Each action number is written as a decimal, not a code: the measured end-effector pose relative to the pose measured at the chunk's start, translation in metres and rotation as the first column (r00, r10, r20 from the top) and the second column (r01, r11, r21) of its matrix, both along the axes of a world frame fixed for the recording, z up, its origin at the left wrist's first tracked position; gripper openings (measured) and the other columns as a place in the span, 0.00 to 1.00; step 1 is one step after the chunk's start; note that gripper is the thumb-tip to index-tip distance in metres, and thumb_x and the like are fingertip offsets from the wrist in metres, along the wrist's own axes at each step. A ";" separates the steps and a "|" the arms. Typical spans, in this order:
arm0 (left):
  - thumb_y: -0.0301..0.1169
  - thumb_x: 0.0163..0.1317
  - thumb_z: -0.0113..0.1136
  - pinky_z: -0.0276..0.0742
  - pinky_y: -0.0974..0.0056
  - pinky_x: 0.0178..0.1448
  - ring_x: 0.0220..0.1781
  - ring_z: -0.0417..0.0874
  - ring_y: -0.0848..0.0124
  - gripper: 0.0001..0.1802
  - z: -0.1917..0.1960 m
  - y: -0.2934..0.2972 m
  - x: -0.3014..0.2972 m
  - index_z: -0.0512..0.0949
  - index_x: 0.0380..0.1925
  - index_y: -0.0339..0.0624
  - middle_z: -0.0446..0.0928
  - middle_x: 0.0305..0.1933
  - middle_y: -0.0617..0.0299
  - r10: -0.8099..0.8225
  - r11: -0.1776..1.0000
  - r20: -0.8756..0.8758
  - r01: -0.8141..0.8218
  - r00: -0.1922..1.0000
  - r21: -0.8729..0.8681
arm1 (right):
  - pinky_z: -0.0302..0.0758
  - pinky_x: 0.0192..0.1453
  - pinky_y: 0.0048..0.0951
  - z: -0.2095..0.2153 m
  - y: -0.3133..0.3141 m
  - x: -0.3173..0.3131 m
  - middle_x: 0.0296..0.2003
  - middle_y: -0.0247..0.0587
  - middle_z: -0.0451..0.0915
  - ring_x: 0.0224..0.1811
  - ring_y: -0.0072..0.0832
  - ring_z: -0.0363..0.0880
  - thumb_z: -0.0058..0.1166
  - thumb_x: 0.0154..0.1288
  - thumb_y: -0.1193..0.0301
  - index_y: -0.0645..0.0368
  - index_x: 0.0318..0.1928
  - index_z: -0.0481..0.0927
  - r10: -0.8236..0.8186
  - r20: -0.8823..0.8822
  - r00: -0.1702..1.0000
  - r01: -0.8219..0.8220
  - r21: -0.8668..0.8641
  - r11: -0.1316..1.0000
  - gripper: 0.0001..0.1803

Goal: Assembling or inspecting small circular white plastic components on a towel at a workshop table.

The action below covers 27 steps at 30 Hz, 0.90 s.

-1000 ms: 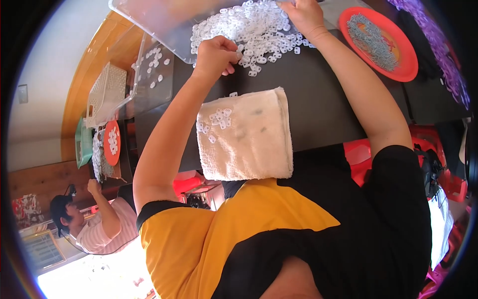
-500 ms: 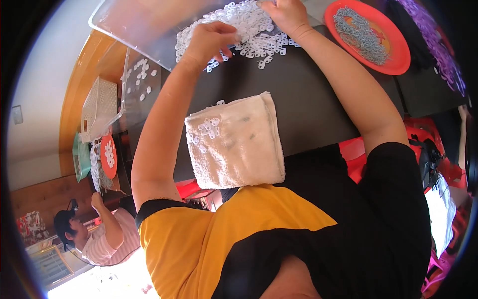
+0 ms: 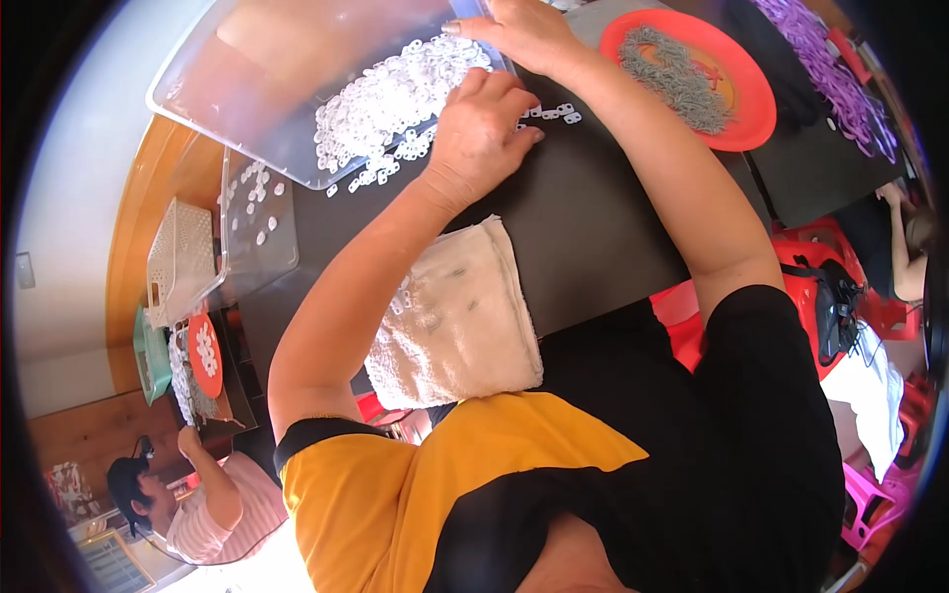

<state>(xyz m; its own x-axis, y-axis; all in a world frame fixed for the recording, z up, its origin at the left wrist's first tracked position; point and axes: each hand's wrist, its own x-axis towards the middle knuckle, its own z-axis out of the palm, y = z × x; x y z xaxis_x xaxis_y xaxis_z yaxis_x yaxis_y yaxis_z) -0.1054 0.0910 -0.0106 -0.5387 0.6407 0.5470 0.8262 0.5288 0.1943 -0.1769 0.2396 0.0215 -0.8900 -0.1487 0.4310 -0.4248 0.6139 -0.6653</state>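
Note:
A clear plastic bin (image 3: 247,158) at the far side of the dark table holds a heap of small white plastic pieces (image 3: 395,94), flat with holes. My right hand (image 3: 529,38) grips the bin's right side near the corner. Just outside the bin's near edge, my left hand (image 3: 479,133) reaches over the table with fingers bent and apart, at a line of loose white pieces (image 3: 554,114). Its palm side is hidden, so any piece under it cannot be seen. More loose pieces (image 3: 376,173) lie along the near edge.
A folded beige towel (image 3: 460,316) with a few white pieces lies at the table's near edge. Right of the bin stands a red plate (image 3: 756,109) of grey thin pieces; beyond it are purple strips (image 3: 830,79). At left, a white basket (image 3: 183,252) and a seated person (image 3: 217,494).
My left hand has moved right and nearer, along the loose pieces. More of the bin's near side shows, with the heap inside it. My right hand has shifted slightly left.

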 end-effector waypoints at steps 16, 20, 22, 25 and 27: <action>0.24 0.44 0.61 0.68 0.58 0.42 0.47 0.74 0.63 0.11 -0.016 0.006 -0.035 0.77 0.32 0.45 0.74 0.39 0.64 -0.211 0.938 -0.250 0.124 0.945 -0.322 | 0.75 0.42 0.48 -0.032 0.004 -0.019 0.34 0.61 0.81 0.40 0.55 0.81 0.59 0.60 0.58 0.61 0.51 0.75 0.023 -0.206 0.978 -0.030 -0.031 0.999 0.24; 0.26 0.44 0.62 0.66 0.60 0.44 0.44 0.70 0.63 0.10 -0.002 -0.022 -0.049 0.73 0.28 0.46 0.71 0.34 0.63 -0.311 0.875 -0.304 0.147 0.901 -0.460 | 0.75 0.38 0.50 -0.047 0.000 -0.023 0.32 0.59 0.81 0.37 0.56 0.80 0.57 0.61 0.60 0.59 0.51 0.75 -0.047 -0.280 0.959 0.031 -0.060 0.998 0.22; 0.26 0.45 0.61 0.66 0.60 0.43 0.43 0.71 0.64 0.09 0.001 -0.041 -0.055 0.73 0.28 0.46 0.69 0.33 0.63 -0.319 0.860 -0.320 0.131 0.892 -0.493 | 0.74 0.37 0.50 -0.046 -0.004 -0.017 0.32 0.58 0.81 0.36 0.55 0.80 0.56 0.61 0.61 0.58 0.51 0.75 -0.070 -0.298 0.952 0.051 -0.071 0.996 0.21; 0.26 0.47 0.60 0.71 0.57 0.45 0.46 0.74 0.61 0.09 0.009 -0.072 -0.078 0.74 0.30 0.45 0.72 0.36 0.62 -0.190 0.915 -0.410 0.010 0.892 -0.403 | 0.74 0.35 0.51 -0.045 -0.007 -0.011 0.30 0.57 0.81 0.33 0.55 0.80 0.56 0.62 0.61 0.58 0.50 0.75 -0.031 -0.573 0.819 -0.096 -0.190 0.977 0.20; 0.23 0.48 0.61 0.75 0.56 0.48 0.47 0.75 0.58 0.10 0.012 -0.087 -0.081 0.78 0.33 0.45 0.76 0.40 0.61 0.025 0.951 -0.431 -0.154 0.902 -0.267 | 0.75 0.35 0.52 -0.047 -0.006 -0.019 0.28 0.57 0.81 0.32 0.55 0.80 0.55 0.62 0.61 0.58 0.50 0.76 -0.112 -0.316 0.942 0.108 -0.032 0.994 0.20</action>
